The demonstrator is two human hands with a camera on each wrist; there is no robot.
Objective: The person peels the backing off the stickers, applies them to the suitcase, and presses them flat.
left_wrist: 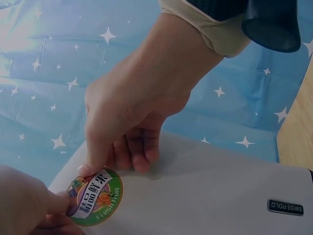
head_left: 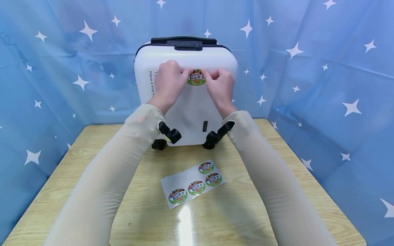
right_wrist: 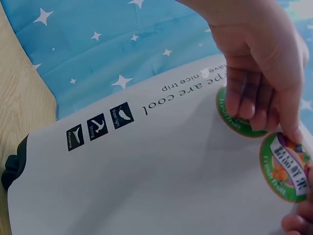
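Note:
A white suitcase (head_left: 191,109) with a black handle on top stands upright on the table. At its upper front is a round fruit sticker (head_left: 196,78) with a green border. My left hand (head_left: 169,80) pinches the sticker's left edge, and my right hand (head_left: 221,83) pinches its upper right edge. Whether the sticker's back touches the case all over, I cannot tell. In the right wrist view, a second round sticker (right_wrist: 239,126) lies on the case, partly behind the left hand's curled fingers; the head view hides it.
On the wooden table (head_left: 144,218), in front of the suitcase, lies a white sheet (head_left: 172,181) bearing several of the same stickers. A blue curtain (head_left: 101,68) with white stars surrounds the table's back and sides. Black wheels (head_left: 159,144) show under the case.

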